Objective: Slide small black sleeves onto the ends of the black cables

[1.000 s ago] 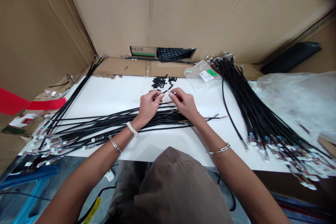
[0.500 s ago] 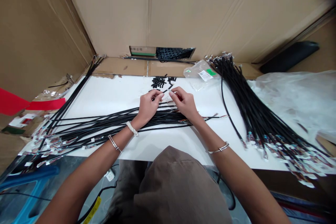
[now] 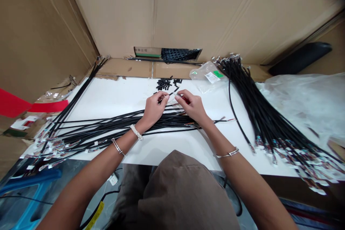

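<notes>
My left hand (image 3: pixel 155 106) pinches a thin black cable (image 3: pixel 172 93) near its end, over the white table (image 3: pixel 153 147). Close on its right, my right hand (image 3: pixel 192 105) is closed round a small red tool (image 3: pixel 185 99), mostly hidden by the fingers. The tool's tip is near the cable; whether they touch is unclear. Beneath both wrists lies a bundle of black cables (image 3: pixel 107 128) with bare coloured wires at its right end and white connectors at its left. Short black tube pieces (image 3: pixel 164 84) lie in a small pile just beyond my hands.
A larger black cable bundle (image 3: pixel 250 104) lies at the right, beside clear plastic sheeting (image 3: pixel 309 100). A clear bag (image 3: pixel 206 75) with a label sits at the back. Cardboard walls (image 3: pixel 183 14) surround the table. More cables (image 3: pixel 81 91) lie at the left.
The right hand has shifted slightly right, away from the left hand, and more of the red tool shows. The whole view has moved a little.
</notes>
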The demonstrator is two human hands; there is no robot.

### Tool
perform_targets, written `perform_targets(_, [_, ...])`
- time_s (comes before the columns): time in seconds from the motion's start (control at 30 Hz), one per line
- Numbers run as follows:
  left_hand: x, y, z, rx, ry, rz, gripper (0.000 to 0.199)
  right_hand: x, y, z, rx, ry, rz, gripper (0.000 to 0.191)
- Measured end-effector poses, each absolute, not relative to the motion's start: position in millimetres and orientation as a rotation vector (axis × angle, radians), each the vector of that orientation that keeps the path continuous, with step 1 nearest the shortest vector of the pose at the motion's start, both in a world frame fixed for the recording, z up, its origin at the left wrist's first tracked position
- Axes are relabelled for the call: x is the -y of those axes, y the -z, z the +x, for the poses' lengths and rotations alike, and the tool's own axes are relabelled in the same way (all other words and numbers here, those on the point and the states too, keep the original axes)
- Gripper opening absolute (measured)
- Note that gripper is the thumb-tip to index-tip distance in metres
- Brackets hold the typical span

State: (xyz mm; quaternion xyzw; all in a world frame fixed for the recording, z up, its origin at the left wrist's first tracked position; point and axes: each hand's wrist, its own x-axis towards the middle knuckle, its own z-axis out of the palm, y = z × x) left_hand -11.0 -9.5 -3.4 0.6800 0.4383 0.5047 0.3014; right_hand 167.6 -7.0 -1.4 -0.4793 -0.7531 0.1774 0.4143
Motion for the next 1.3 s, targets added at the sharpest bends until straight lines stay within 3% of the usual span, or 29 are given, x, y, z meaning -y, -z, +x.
perform_targets(1.3, [8.8,2.8,-11.9,-1.166,-1.39,1.884,0.01,8.2,-2.0,170.6,1.928,-0.486,-1.187,0.03])
